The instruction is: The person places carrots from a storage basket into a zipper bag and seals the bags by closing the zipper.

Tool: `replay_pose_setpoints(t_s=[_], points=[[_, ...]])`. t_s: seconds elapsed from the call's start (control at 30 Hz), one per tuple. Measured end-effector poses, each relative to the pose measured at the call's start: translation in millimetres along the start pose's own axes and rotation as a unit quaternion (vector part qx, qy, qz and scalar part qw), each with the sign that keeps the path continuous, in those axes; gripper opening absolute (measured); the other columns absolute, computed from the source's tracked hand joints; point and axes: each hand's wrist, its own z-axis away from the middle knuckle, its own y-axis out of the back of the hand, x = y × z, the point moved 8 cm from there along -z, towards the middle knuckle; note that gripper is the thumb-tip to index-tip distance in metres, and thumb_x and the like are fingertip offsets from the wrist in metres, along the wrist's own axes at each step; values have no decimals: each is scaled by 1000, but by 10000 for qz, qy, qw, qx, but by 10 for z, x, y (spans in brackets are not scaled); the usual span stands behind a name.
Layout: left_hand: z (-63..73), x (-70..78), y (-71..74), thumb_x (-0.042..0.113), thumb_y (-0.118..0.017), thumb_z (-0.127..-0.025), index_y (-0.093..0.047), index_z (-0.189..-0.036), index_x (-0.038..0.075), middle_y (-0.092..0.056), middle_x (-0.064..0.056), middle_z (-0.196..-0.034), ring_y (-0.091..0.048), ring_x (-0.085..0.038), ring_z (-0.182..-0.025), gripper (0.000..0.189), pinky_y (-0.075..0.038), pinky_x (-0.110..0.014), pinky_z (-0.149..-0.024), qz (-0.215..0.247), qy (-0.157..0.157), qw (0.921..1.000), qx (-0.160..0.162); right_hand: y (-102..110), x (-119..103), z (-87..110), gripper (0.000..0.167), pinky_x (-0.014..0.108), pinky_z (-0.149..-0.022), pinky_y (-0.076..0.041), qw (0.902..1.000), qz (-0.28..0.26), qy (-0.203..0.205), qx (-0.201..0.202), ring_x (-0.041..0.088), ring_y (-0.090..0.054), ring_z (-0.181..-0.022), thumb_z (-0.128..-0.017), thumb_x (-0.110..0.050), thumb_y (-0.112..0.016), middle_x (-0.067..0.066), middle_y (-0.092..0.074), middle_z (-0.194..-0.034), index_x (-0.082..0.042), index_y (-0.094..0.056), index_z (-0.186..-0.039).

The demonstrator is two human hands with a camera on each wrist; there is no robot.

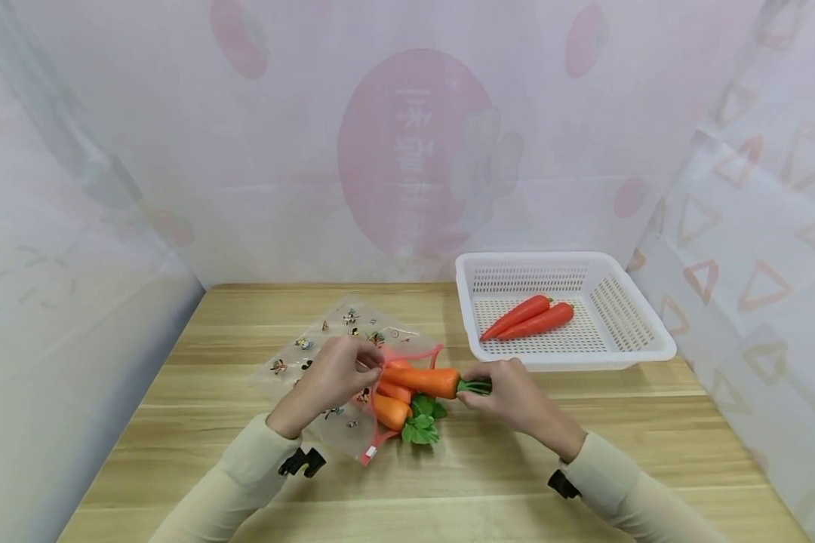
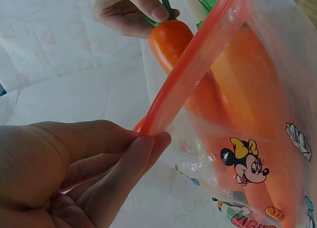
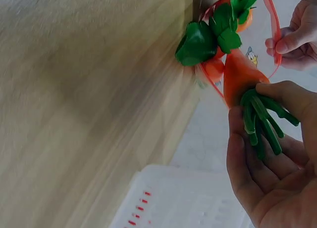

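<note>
My left hand [image 1: 339, 371] pinches the red zip edge [image 2: 171, 87] of a clear plastic bag [image 2: 198, 198] printed with cartoon figures. My right hand [image 1: 509, 394] holds an orange carrot [image 1: 429, 382] by its green stem end [image 3: 257, 116]. The carrot's narrow end points left, into the bag's mouth. Inside the bag lies another orange carrot [image 1: 390, 411], with green leaves [image 1: 421, 428] sticking out past the zip edge. More red-orange pieces lie beside it, partly hidden by the held carrot. A white zip slider [image 1: 370, 451] sits at the bag's near corner.
A white perforated basket [image 1: 625, 302] stands at the back right, holding two red chili peppers [image 1: 539, 322]. Everything rests on a light wooden table [image 1: 448, 498]. Pale printed cloth [image 1: 278, 188] hangs behind the table and at both sides.
</note>
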Motion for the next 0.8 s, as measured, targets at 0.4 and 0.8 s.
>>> replay_pose_setpoints(t_s=[0.4,0.8], points=[[-5,26,-3,2,-75,-93,-80,-100,3,-79,-5,-95,-76,-14,-85,9,-64,-29,-73,22,25,10000,-53,-187,-46,-120,15,16,-58,-52,9987,-261,-178,388,0,-59,-66,-86,-15,-86,3,-81,-88,-6,-83,-97],[-26,74,-10,2,-75,-93,-80,-99,2,-80,-6,-94,-77,-15,-85,8,-64,-29,-72,-7,-67,9999,-80,-326,-68,-199,17,17,-63,-52,9967,-358,-525,507,1,-59,-68,-87,-17,-85,6,-82,-96,-6,-83,-100]])
